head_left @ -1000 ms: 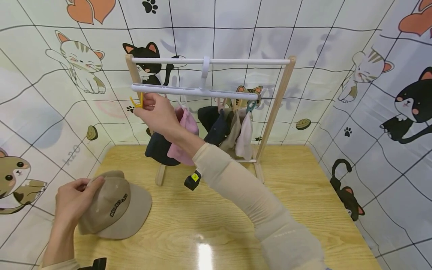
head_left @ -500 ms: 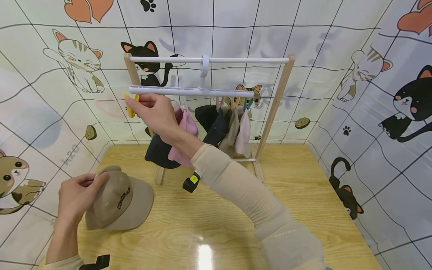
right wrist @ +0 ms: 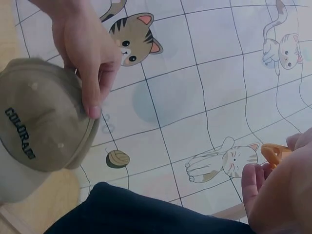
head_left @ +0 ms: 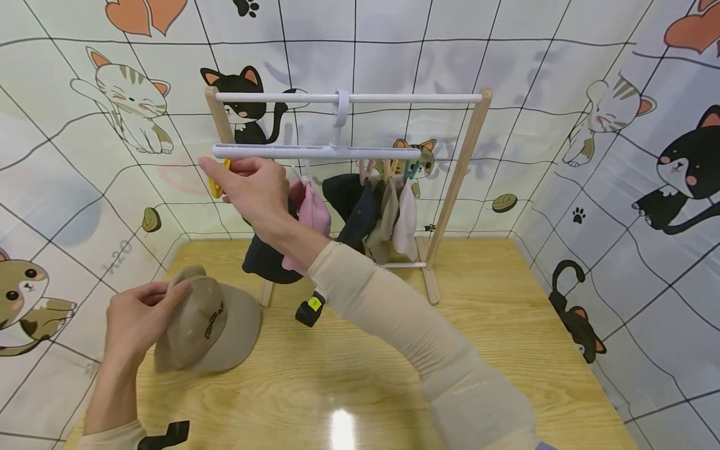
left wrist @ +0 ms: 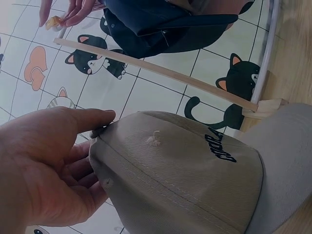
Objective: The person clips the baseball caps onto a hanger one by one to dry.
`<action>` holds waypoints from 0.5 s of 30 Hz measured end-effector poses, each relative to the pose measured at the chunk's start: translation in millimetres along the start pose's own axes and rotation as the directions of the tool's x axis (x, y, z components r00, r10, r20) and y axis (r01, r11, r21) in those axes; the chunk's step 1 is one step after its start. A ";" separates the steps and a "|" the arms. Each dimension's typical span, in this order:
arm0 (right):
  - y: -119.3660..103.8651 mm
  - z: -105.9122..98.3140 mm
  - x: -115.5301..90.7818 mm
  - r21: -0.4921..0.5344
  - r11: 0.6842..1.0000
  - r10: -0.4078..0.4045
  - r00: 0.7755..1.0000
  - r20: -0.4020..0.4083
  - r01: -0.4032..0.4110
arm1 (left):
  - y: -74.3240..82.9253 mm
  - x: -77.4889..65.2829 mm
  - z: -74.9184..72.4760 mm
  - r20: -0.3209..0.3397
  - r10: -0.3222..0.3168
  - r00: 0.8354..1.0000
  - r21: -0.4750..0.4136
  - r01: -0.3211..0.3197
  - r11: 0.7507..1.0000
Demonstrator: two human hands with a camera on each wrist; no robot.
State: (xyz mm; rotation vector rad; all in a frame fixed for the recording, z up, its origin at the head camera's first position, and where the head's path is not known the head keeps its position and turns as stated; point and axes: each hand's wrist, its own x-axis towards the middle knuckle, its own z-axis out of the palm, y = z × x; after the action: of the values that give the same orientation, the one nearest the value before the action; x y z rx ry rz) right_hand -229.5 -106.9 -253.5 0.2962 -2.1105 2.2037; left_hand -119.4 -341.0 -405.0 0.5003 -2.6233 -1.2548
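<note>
My left hand [head_left: 137, 319] pinches the crown edge of a beige baseball cap [head_left: 197, 325] between thumb and fingers. Dark lettering shows on the cap's front, and its brim [left wrist: 287, 161] points away from the hand, to the right. Up at the left end of a white clip hanger [head_left: 270, 151], my right hand [head_left: 253, 190] holds a yellow clothespin [head_left: 215, 186]; the right wrist view shows its orange-looking loop [right wrist: 274, 153] at the fingertips. Behind the right forearm hang a navy cap [head_left: 267, 259] and a pink cap [head_left: 315, 215], partly hidden.
A wooden rack [head_left: 464, 169] with a white top bar [head_left: 416, 99] carries the hanger. On its right half, clothespins hold a dark cap [head_left: 360, 219], a beige cloth item [head_left: 384, 228] and a pale pink one [head_left: 405, 222]. The rack stands on a wooden table [head_left: 489, 325] before cat-print walls.
The beige cap and left hand have moved right and a little up, toward the rack. The yellow clothespin has turned in the right hand, its prongs no longer showing upward.
</note>
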 end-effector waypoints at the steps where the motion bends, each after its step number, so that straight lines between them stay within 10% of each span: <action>1: -0.4 1.1 -0.6 -0.004 1.000 0.001 1.000 -0.010 -0.001 | 0.7 0.2 0.6 0.001 0.003 1.000 0.000 -0.003 1.000; 15: -0.5 9.2 -3.3 -0.079 0.997 -0.012 0.995 -0.096 0.004 | 5.0 -3.6 3.8 0.001 0.061 0.998 0.004 -0.061 0.998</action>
State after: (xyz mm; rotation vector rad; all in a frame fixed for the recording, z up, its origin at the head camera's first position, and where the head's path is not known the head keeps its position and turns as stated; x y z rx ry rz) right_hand -225.4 -115.8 -253.3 0.1889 -2.1342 2.0799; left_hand -118.3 -334.0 -403.6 0.4176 -2.6210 -1.2322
